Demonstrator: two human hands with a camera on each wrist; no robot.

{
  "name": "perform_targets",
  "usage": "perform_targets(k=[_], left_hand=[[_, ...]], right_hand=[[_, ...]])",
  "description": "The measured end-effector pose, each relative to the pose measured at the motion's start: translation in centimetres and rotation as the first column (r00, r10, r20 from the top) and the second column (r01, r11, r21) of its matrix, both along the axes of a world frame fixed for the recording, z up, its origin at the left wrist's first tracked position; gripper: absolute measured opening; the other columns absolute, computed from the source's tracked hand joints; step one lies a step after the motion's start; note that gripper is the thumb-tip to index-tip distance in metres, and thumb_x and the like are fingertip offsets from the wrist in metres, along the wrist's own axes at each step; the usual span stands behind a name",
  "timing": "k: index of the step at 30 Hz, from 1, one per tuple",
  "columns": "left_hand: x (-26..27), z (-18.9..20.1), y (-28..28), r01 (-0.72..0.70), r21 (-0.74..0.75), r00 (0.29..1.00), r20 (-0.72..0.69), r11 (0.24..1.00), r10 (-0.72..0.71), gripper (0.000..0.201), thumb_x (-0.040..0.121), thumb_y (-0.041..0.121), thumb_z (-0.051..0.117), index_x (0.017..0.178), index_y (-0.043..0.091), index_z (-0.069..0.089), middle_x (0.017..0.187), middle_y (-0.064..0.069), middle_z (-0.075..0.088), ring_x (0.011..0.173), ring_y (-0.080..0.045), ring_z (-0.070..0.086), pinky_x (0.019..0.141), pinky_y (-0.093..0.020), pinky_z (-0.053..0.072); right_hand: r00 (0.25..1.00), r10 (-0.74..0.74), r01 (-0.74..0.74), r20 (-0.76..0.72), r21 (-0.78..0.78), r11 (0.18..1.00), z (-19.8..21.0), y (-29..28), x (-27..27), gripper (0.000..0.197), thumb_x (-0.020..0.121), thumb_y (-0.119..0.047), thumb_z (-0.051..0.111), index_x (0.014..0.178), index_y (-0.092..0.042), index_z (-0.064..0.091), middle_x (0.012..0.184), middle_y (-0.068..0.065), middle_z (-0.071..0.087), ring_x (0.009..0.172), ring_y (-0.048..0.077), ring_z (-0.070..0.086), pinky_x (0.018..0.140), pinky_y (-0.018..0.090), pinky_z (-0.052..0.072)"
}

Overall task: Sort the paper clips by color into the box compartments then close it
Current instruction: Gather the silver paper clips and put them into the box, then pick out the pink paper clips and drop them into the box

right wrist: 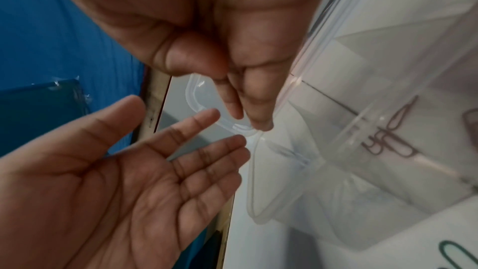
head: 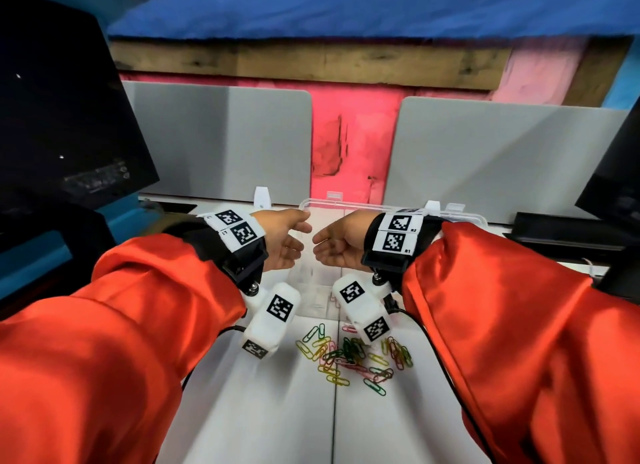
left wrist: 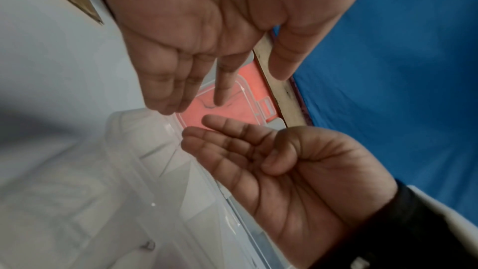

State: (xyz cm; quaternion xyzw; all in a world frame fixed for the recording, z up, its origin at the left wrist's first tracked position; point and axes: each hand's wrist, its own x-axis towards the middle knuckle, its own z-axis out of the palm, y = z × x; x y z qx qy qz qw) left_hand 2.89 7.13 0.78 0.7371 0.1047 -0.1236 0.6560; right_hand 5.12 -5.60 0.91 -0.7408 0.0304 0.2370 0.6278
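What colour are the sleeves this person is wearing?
Bright orange-red and shiny, seen best in the head view: left sleeve, right sleeve.

Head cam sits up high, looking forward and down over both orange sleeves (head: 138,325) at the white desk (head: 277,411) — wide view, dividers and wall at the back. Left wrist cam is tucked right under the left hand (left wrist: 207,28), super close, looking along the palm toward the fingertips, picture rolled sideways. Right wrist cam does the same from under the right hand (right wrist: 207,28). Each wrist view also catches the other hand, and all three share the clear box (head: 318,290) and its raised lid (head: 346,205) — only the head cam gets the paper clips (head: 349,356) pile.
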Motion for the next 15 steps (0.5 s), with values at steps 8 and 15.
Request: perform_targets(k=[8,15], left_hand=[[-2.0,0.3,1.9,-0.017,0.253,0.998,0.064,0.967,0.001,0.018,0.094,0.009,0.048,0.077,0.011,0.053,0.071,-0.010,0.052,0.055,-0.020,0.051,0.048,-0.021,0.048],[-4.7,-1.5,1.6,0.204,0.758,0.976,-0.110,0.619,-0.188,0.013,0.090,0.013,0.058,0.080,0.006,0.055,0.062,-0.005,0.050,0.047,-0.015,0.046,0.043,-0.018,0.038]], right_hand=[[0.985,-0.001,0.006,0.172,-0.026,1.000,0.9,-1.8,-3.0,0.034,0.091,0.010,0.030,0.091,-0.003,0.061,0.096,0.008,0.059,0.085,0.012,0.057,0.065,0.017,0.042],[0.877,0.376,-0.109,0.300,-0.637,0.763,0.1,-6.1,-7.5,0.021,0.087,-0.006,0.054,0.076,-0.023,0.062,0.071,-0.006,0.061,0.061,0.007,0.056,0.060,0.020,0.048]])
